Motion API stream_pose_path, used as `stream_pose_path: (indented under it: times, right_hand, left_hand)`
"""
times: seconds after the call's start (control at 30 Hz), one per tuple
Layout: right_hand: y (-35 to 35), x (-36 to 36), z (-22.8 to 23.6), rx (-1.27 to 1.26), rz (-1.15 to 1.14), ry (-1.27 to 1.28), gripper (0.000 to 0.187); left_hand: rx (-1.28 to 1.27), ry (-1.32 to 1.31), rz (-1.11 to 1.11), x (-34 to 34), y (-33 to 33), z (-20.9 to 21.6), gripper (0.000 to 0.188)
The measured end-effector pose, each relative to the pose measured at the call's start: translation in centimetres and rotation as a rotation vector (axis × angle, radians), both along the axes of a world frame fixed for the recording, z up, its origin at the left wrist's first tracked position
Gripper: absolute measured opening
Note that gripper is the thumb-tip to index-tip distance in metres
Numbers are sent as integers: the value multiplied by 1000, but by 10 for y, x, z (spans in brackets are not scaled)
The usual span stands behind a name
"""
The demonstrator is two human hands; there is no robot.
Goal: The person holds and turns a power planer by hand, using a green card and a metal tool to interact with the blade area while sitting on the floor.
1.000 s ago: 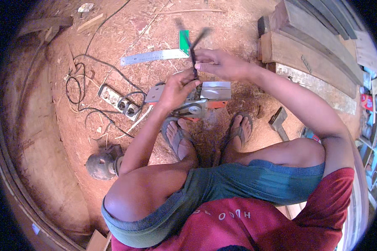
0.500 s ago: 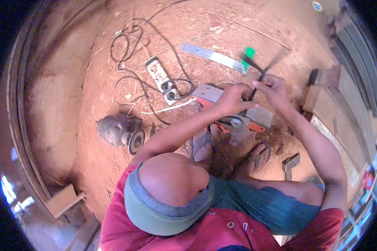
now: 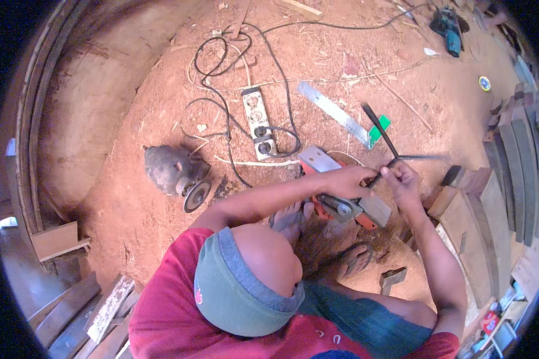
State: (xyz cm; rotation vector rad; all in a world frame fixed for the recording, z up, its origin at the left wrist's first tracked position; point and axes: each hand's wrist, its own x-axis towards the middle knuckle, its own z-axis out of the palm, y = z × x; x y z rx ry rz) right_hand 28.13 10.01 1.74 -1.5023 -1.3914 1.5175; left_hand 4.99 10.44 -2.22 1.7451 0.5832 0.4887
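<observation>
An upturned electric hand planer [image 3: 374, 212], orange-red with grey metal sole plates, lies on the ground before me, its round pulley exposed. A dark three-armed, Y-shaped wrench [image 3: 380, 128] slants over it, one arm pointing away and a blurred one toward the right. My right hand [image 3: 403, 181] pinches the wrench close to where its arms meet. My left hand [image 3: 354, 181] lies over the planer's middle, its fingers closed around the wrench's lower shaft. That shaft's tip is hidden by the fingers. Beyond the hands is a metal try square [image 3: 335, 112] with a green handle.
A power strip [image 3: 254, 116] with plugs and looping black cables lies ahead-left. To the left sits a grey motor [image 3: 167, 170] with a disc. A hammer [image 3: 392, 278] rests near my foot. Boards [image 3: 476, 239] are stacked at right; a teal power tool [image 3: 452, 39] lies far right.
The head view has shifted, showing more ground ahead. The wrench's arms have turned in my hands, and both hands stay at the planer. The planer and try square look unmoved on the ground.
</observation>
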Motion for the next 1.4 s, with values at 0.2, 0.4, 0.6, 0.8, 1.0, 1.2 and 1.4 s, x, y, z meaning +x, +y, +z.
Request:
stream_pose_path:
  times: [0.2, 0.4, 0.6, 0.8, 1.0, 1.2, 1.4]
  right_hand:
    - [9, -12, 2, 1, 48, -224, 17]
    - [-5, -37, 34, -77, -105, 242, 13]
    - [2, -2, 5, -74, 25, -17, 15]
    - [1, -18, 8, -47, 87, 6, 21]
    - [-4, -12, 6, -123, -51, 113, 20]
    - [5, -21, 29, -35, 118, -356, 26]
    - [-6, -27, 5, 40, -63, 201, 27]
  left_hand:
    - [-157, 222, 238, 8, -3, 14, 46]
    - [2, 7, 48, -5, 6, -18, 32]
    - [-39, 118, 232, 5, -4, 2, 40]
    - [-46, 74, 253, 1, -6, -4, 42]
    - [-67, 29, 92, -4, 1, -5, 40]
    - [-91, 254, 263, 3, -6, 14, 38]
    - [-15, 53, 95, -2, -1, -21, 38]
